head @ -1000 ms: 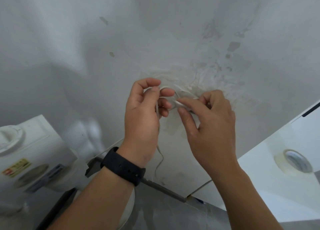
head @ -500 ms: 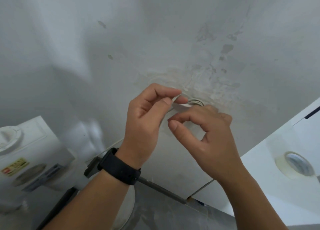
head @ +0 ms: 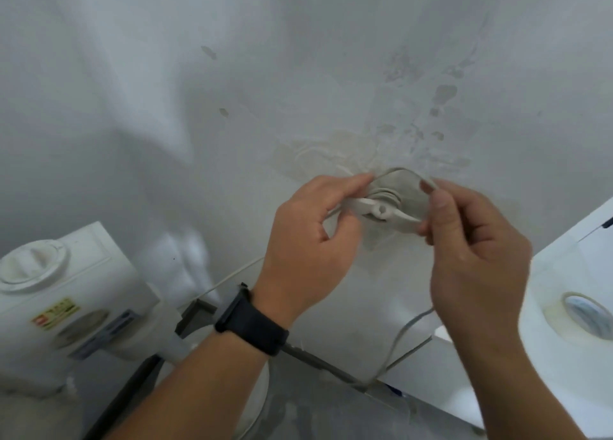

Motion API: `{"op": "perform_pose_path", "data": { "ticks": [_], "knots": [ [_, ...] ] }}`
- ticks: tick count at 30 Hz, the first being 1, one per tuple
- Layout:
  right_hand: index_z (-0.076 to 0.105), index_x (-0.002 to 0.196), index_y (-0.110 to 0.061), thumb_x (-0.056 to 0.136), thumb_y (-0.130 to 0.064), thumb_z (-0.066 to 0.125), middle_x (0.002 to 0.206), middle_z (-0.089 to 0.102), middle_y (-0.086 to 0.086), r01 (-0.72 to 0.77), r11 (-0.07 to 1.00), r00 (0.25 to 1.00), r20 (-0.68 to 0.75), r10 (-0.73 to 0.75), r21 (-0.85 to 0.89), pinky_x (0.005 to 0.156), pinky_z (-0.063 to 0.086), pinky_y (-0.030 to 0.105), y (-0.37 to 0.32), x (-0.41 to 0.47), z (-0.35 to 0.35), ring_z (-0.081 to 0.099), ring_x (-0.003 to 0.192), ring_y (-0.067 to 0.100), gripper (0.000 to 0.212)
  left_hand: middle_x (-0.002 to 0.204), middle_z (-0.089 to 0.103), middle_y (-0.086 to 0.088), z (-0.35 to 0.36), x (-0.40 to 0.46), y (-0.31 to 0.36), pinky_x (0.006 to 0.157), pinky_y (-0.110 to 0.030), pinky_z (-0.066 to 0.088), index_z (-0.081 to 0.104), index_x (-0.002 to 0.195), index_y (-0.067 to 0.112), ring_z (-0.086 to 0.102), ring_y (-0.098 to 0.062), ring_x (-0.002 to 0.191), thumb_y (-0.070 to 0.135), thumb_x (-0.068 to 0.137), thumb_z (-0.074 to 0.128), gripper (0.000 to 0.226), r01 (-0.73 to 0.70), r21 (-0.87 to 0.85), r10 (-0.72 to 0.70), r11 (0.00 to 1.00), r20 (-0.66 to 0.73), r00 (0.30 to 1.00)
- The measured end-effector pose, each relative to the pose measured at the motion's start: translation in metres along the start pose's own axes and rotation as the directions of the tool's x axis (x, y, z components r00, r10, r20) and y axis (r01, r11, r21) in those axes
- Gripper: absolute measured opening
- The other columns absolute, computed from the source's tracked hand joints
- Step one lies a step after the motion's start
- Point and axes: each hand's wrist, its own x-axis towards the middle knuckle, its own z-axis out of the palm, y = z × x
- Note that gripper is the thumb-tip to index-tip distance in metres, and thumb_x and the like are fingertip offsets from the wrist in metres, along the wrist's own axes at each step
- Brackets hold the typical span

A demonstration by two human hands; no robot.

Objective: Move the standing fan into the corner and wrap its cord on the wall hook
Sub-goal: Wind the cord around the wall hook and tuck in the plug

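A white wall hook [head: 384, 211] with two flat arms sticks out of the stained white wall. Several turns of thin white cord [head: 403, 171] lie coiled behind its arms. My left hand [head: 308, 240], with a black watch on the wrist, pinches the cord at the hook's left side. My right hand [head: 471, 260] pinches the cord at the upper right of the hook, its fingers curled by the hook's right arm. A loose stretch of cord hangs down below my right hand. The white fan body [head: 66, 307] with its round knob stands at lower left.
A white cabinet top [head: 564, 260] at the right carries a roll of tape [head: 583, 313]. A dark metal bar [head: 315, 360] runs along the wall's foot between my arms. Grey floor shows at the bottom.
My hands have drawn apart, uncovering the hook. The cord now arches over the top of the hook from the left hand to the right hand.
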Motion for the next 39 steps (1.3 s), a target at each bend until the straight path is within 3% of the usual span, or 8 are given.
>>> {"op": "perform_pose_path", "data": {
  "ticks": [7, 13, 17, 21, 27, 32, 36, 39],
  "knots": [
    [0.068, 0.097, -0.025, 0.098, -0.022, 0.067, 0.071, 0.068, -0.005, -0.033, 0.995, 0.985, -0.171, 0.016, -0.095, 0.060, 0.046, 0.018, 0.006, 0.003, -0.012, 0.065, 0.063, 0.013, 0.003, 0.122, 0.069, 0.004, 0.008, -0.003, -0.002, 0.093, -0.043, 0.055, 0.072, 0.129, 0.014, 0.065, -0.015, 0.111, 0.005, 0.087, 0.056, 0.046, -0.055, 0.216, 0.048, 0.975, 0.037, 0.998],
    [0.066, 0.093, -0.033, 0.095, -0.020, 0.068, 0.072, 0.066, -0.019, -0.012, 0.955, 0.995, -0.099, -0.019, -0.298, 0.059, 0.040, 0.008, 0.028, -0.007, -0.021, 0.064, 0.070, 0.004, 0.013, 0.118, 0.065, 0.012, 0.018, 0.003, 0.005, 0.094, -0.039, 0.051, 0.071, 0.122, 0.021, 0.059, -0.013, 0.108, 0.012, 0.085, 0.059, 0.040, -0.021, 0.261, 0.018, 0.965, 0.015, 1.000],
    [0.071, 0.097, -0.032, 0.095, -0.022, 0.069, 0.067, 0.062, -0.014, 0.002, 0.915, 1.000, -0.005, -0.004, -0.404, 0.059, 0.047, 0.023, 0.047, -0.016, -0.014, 0.062, 0.064, 0.009, 0.010, 0.118, 0.063, 0.008, 0.026, 0.005, 0.005, 0.096, -0.035, 0.053, 0.073, 0.118, 0.019, 0.062, -0.020, 0.112, 0.011, 0.086, 0.062, 0.035, 0.003, 0.200, -0.002, 0.980, -0.003, 1.000],
    [0.075, 0.095, -0.027, 0.096, -0.020, 0.070, 0.070, 0.070, -0.009, -0.069, 0.960, 0.994, 0.068, 0.090, -0.272, 0.062, 0.053, 0.038, 0.057, -0.026, 0.004, 0.066, 0.063, 0.012, 0.009, 0.119, 0.061, 0.008, 0.030, 0.003, 0.005, 0.100, -0.030, 0.051, 0.074, 0.117, 0.020, 0.061, -0.020, 0.116, 0.008, 0.084, 0.062, 0.037, 0.009, 0.176, -0.008, 0.984, -0.012, 1.000],
    [0.083, 0.100, -0.021, 0.095, -0.014, 0.072, 0.075, 0.077, -0.012, -0.289, 0.957, 0.949, 0.131, 0.287, -0.003, 0.070, 0.060, 0.043, 0.048, -0.029, 0.025, 0.073, 0.071, 0.013, 0.014, 0.124, 0.063, 0.014, 0.026, -0.003, 0.004, 0.104, -0.026, 0.048, 0.071, 0.128, 0.025, 0.060, -0.019, 0.121, 0.005, 0.085, 0.060, 0.048, 0.017, 0.176, -0.022, 0.984, 0.029, 0.999],
    [0.084, 0.088, -0.021, 0.098, -0.016, 0.068, 0.069, 0.076, -0.006, -0.402, 0.911, 0.908, 0.171, 0.383, 0.090, 0.056, 0.054, 0.034, 0.024, -0.025, 0.030, 0.066, 0.056, 0.022, 0.019, 0.134, 0.066, 0.010, 0.014, -0.009, -0.003, 0.112, -0.031, 0.042, 0.067, 0.134, 0.021, 0.055, -0.007, 0.129, 0.001, 0.085, 0.057, 0.054, -0.053, 0.203, 0.050, 0.978, 0.021, 0.999],
    [0.082, 0.085, -0.025, 0.100, -0.013, 0.063, 0.062, 0.073, -0.007, -0.507, 0.852, 0.851, 0.233, 0.471, 0.130, 0.048, 0.034, 0.030, 0.011, -0.028, 0.035, 0.040, 0.050, 0.021, 0.027, 0.111, 0.065, 0.006, 0.004, -0.018, -0.006, 0.090, -0.020, 0.044, 0.073, 0.114, 0.018, 0.059, -0.014, 0.103, 0.001, 0.083, 0.058, 0.038, 0.036, 0.320, 0.021, 0.947, -0.172, 0.985],
    [0.080, 0.108, -0.015, 0.099, -0.008, 0.061, 0.072, 0.077, -0.006, -0.579, 0.801, 0.802, 0.283, 0.526, 0.152, 0.053, 0.050, 0.024, 0.004, -0.024, 0.035, 0.061, 0.053, 0.015, 0.022, 0.075, 0.067, 0.013, -0.005, -0.016, -0.007, 0.061, -0.015, 0.041, 0.073, 0.089, 0.020, 0.059, -0.007, 0.065, 0.014, 0.087, 0.055, 0.019, 0.161, 0.211, -0.138, 0.964, -0.123, 0.983]
  ]
}}
